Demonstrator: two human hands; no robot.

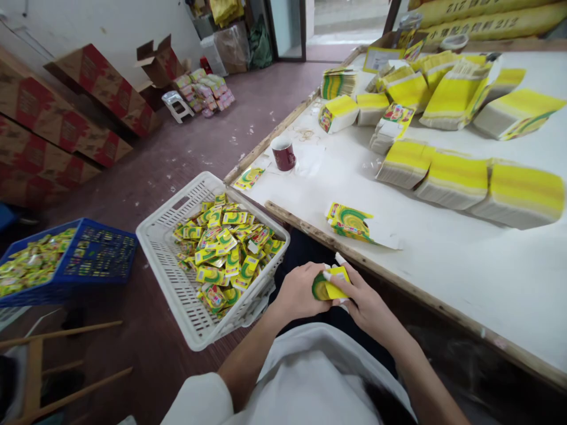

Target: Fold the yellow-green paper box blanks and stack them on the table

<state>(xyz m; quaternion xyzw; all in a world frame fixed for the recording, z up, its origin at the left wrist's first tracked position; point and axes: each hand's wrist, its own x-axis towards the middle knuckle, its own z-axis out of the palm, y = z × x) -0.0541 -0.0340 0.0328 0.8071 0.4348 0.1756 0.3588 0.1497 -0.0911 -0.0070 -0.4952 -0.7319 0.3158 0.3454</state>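
Between my two hands, just off the table edge and above my lap, is a small yellow and green printed carton [335, 285]. My left hand [300, 290] is closed round its left end. On its right side the fingers of my right hand [364, 293] press against it, and white coverings show on some fingertips. Beyond my hands, flat yellow printed carton blanks [349, 222] lie on the white table [443, 271]. A white plastic basket [166, 265] stands to my left, heaped with small yellow cartons [230, 248].
Stacks of yellow carton blanks [456, 180] fill the table's far right. A dark red mug [283, 154] stands near its left edge. A blue crate [100, 254] and a wooden stool [35, 378] are at far left. Cardboard boxes [57, 124] line the wall.
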